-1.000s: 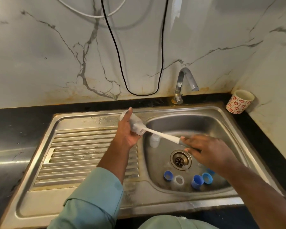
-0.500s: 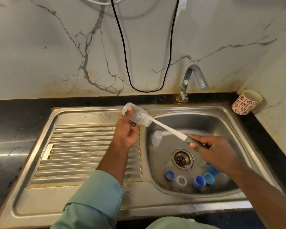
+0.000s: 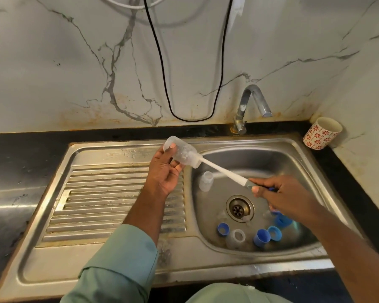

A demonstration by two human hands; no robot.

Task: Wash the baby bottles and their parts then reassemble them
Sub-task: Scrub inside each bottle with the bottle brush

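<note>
My left hand (image 3: pixel 165 171) grips a clear baby bottle (image 3: pixel 183 154), tilted on its side above the sink's left rim. My right hand (image 3: pixel 280 196) holds the grey handle of a white bottle brush (image 3: pixel 222 171); the brush head is inside the bottle. A second clear bottle (image 3: pixel 206 181) stands in the sink basin (image 3: pixel 271 162). Several blue caps and rings (image 3: pixel 262 236) and a clear ring (image 3: pixel 236 237) lie at the basin's near side, close to the drain (image 3: pixel 239 207).
The tap (image 3: pixel 249 106) stands behind the basin, with no water running. A ribbed steel draining board (image 3: pixel 101 197) lies to the left. A red-flowered cup (image 3: pixel 322 133) sits on the black counter at the back right. A black cable (image 3: pixel 162 62) hangs on the marble wall.
My right hand has drawn back to the right, pulling the brush partly out of the bottle. My left hand has lifted the bottle slightly; its base is now visible.
</note>
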